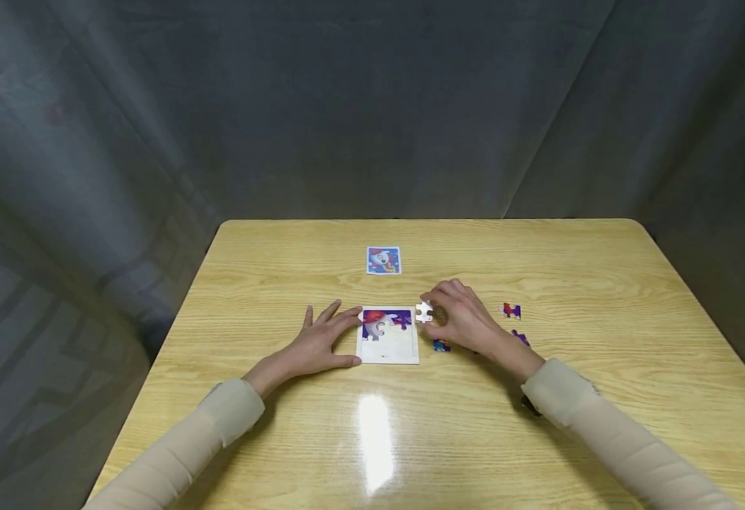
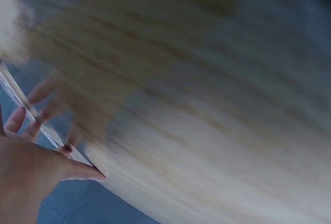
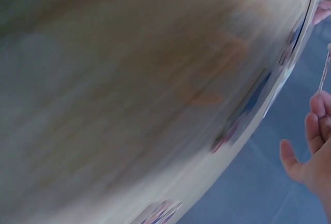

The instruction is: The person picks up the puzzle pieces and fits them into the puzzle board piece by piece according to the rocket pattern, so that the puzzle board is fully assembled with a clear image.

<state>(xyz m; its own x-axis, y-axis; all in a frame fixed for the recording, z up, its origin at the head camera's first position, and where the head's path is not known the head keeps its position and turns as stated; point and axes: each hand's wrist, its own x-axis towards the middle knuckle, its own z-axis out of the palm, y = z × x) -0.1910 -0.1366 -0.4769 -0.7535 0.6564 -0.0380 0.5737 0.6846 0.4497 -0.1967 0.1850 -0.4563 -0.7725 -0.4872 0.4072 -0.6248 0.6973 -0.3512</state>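
A white square puzzle tray [image 1: 399,348] lies in the middle of the table, with joined red, purple and white pieces [image 1: 379,317] along its top and upper left. My left hand [image 1: 319,346] rests at the tray's left side, fingers spread, with thumb and forefinger touching near its two left corners. Just right of the tray, my right hand [image 1: 464,320] pinches a mostly white puzzle piece [image 1: 423,312] between thumb and fingertips. That right hand [image 3: 316,146] also shows at the right wrist view's edge, and the left hand [image 2: 31,167] in the left wrist view.
Beyond the tray lies a square picture card [image 1: 383,261] of a white figure in a red hat. Loose puzzle pieces lie to the right: a red one [image 1: 511,310], a purple one [image 1: 521,338] and a blue-green one [image 1: 441,346] near the tray. Dark curtains [image 1: 372,106] hang behind the table.
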